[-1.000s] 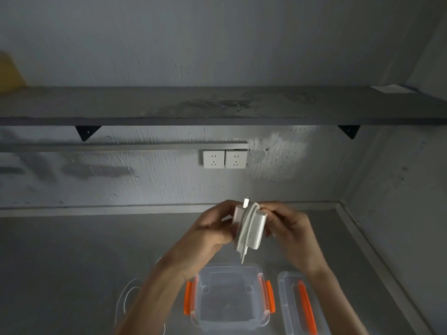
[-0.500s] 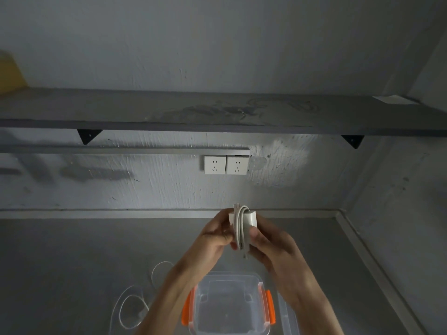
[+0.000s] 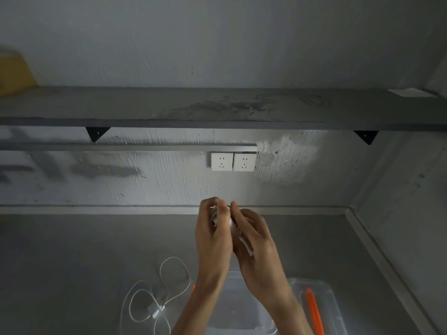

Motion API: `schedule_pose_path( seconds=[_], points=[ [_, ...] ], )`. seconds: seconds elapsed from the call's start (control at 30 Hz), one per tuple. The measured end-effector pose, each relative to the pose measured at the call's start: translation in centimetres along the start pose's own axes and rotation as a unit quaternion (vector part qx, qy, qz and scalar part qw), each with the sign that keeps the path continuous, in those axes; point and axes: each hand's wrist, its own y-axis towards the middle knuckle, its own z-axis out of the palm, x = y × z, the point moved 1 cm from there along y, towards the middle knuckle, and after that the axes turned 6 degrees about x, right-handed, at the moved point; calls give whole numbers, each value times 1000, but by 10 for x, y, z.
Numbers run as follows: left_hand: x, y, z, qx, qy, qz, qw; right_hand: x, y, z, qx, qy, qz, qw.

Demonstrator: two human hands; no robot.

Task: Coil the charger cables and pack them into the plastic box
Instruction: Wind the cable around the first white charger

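Note:
Both hands meet above the grey counter, holding a white charger (image 3: 233,226) with its cable wound round it. My left hand (image 3: 212,234) grips it from the left, fingers curled over its top. My right hand (image 3: 254,240) holds it from the right, and most of the charger is hidden between the palms. Below my wrists sits the clear plastic box (image 3: 238,308) with orange latches, partly covered by my forearms. A second white charger cable (image 3: 159,293) lies in loose loops on the counter to the left of the box.
The box's clear lid (image 3: 316,303) with an orange strip lies to the right of the box. Two white wall sockets (image 3: 233,161) sit on the back wall under a dark shelf (image 3: 217,110). A side wall closes the counter on the right.
The hands have closed further over the wound charger and turned it, hiding most of it. The view has tilted, showing more of the loose cable on the left.

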Motion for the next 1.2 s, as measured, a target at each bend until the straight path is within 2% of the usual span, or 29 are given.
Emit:
schedule_pose_path(
  seconds=[0.07,0.2,0.3,0.4,0.47,0.5,0.57,0.63,0.67,0.7,0.77,0.87,1.03,1.2],
  points=[
    [-2,-1,-3,-9,0,2,1000,0,-3,2,8,14,4,1000],
    [-2,2,-8,-20,-12,-2,1000,0,-9,4,-28,57,-2,998],
    [-2,4,-14,-24,-8,9,1000,8,-9,5,-54,82,36,995],
    [-4,4,-19,-33,-20,2,999,16,-6,0,-28,174,89,980],
    [-4,6,-22,-33,-44,-11,998,16,-5,-5,-13,190,103,976],
    [-3,7,-23,-29,-48,-16,998,17,-6,-8,-10,168,105,980],
    [-6,6,-25,-20,-42,-27,999,21,-7,-16,-14,38,86,995],
    [-6,3,-26,-3,-50,-55,997,24,-4,-29,-16,-100,42,994],
    [-7,2,-26,11,-61,-72,996,24,0,-35,-10,-116,36,993],
    [-8,0,-26,26,-77,-88,993,23,4,-41,3,-92,48,995],
    [-13,-3,-23,44,-119,-121,985,18,13,-47,42,46,112,992],
    [-21,-7,-18,70,-153,-146,975,13,17,-49,76,253,176,948],
    [-27,-8,-14,92,-168,-144,971,5,14,-51,58,416,197,886],
    [-27,-9,-11,86,-122,-125,981,-1,13,-46,25,452,211,866]
  ],
)
